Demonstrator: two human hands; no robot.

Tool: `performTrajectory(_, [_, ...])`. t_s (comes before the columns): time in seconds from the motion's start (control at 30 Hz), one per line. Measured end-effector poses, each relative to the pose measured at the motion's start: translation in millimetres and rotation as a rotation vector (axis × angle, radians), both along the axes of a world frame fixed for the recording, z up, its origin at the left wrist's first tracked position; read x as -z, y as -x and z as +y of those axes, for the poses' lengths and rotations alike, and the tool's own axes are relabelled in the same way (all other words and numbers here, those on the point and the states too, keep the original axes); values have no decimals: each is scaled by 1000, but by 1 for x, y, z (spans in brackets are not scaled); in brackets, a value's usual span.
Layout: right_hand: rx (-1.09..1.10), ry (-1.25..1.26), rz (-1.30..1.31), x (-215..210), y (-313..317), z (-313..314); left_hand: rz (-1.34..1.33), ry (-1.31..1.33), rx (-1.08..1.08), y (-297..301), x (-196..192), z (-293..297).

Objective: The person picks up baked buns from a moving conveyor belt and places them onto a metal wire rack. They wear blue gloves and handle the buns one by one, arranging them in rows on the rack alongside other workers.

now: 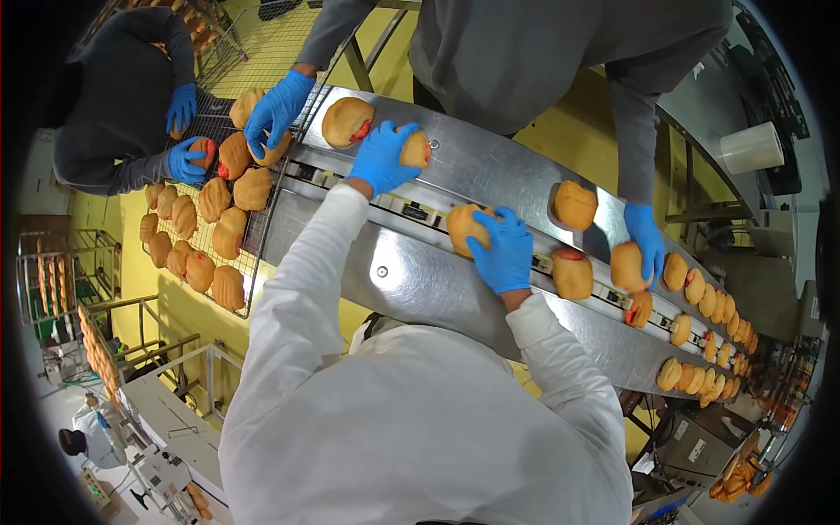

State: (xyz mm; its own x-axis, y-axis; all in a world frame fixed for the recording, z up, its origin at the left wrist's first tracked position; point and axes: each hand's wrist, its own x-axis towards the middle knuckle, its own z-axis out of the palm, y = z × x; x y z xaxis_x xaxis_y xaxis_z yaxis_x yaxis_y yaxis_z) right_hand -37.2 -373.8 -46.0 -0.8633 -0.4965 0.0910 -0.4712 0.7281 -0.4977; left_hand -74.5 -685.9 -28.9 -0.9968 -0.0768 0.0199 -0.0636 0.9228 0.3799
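White coat [424, 420], L hand [381, 160] clasping red-edged bun [415, 150], R hand [505, 254] clasping gold-brn bun [459, 231]

No text is legible. The white label [696, 451] on the grey metal box [678, 455] is too small to read.

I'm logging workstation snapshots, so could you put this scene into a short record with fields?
Left hand: blue-gloved, fingers on a bun with red showing
Right hand: blue-gloved, gripping a golden bun
Work surface: steel table with a track along its middle
Left side: wire rack bearing many buns
Right side: rows of smaller-looking buns along the table's far end
Across: co-worker in grey, one gloved hand at the rack, the other on a bun
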Motion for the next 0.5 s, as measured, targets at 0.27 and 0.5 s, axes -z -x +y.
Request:
performTrajectory(0.27, [119, 92, 19, -2, 2, 33, -113, 169, 71, -114, 38, 51])
performTrajectory(0.5, [-113, 413, 13, -28, 37, -104, -16, -2, 166, -124, 26, 51])
